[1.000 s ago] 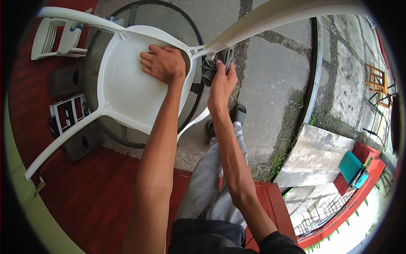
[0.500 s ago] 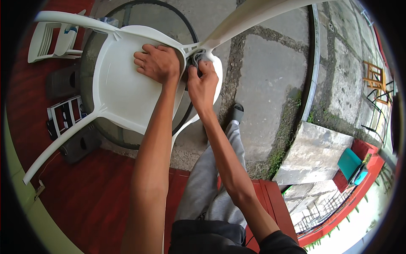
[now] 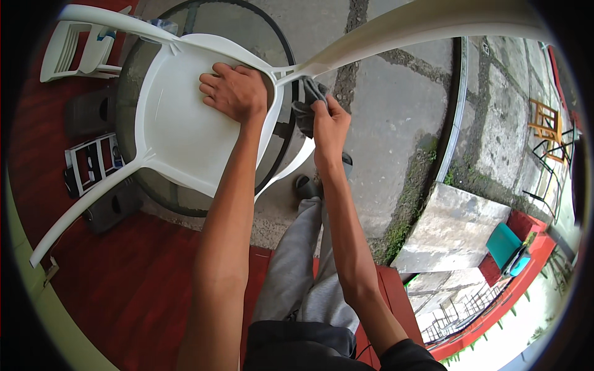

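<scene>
A white plastic chair (image 3: 179,117) lies tipped on a round glass table (image 3: 213,21), its seat facing me. My left hand (image 3: 235,93) rests on the seat near its right edge, the fingers apart and slightly bent, holding nothing. Just right of the seat, my right hand (image 3: 331,127) pinches a bunched dark grey cloth (image 3: 303,111). The cloth hangs beside the joint where a thick white chair part (image 3: 371,40) meets the seat, and I cannot tell whether it touches the chair.
White folding chairs (image 3: 65,52) and dark speakers (image 3: 90,114) stand at the left on a red floor (image 3: 142,278). A wooden chair (image 3: 546,120) is far right. A teal object (image 3: 504,244) sits by a red ledge. My sandalled foot (image 3: 306,185) is on the concrete below.
My right hand has drawn the cloth away from the chair's joint, moving right and slightly down. The left hand stays on the seat. One foot has come into view beside the other.
</scene>
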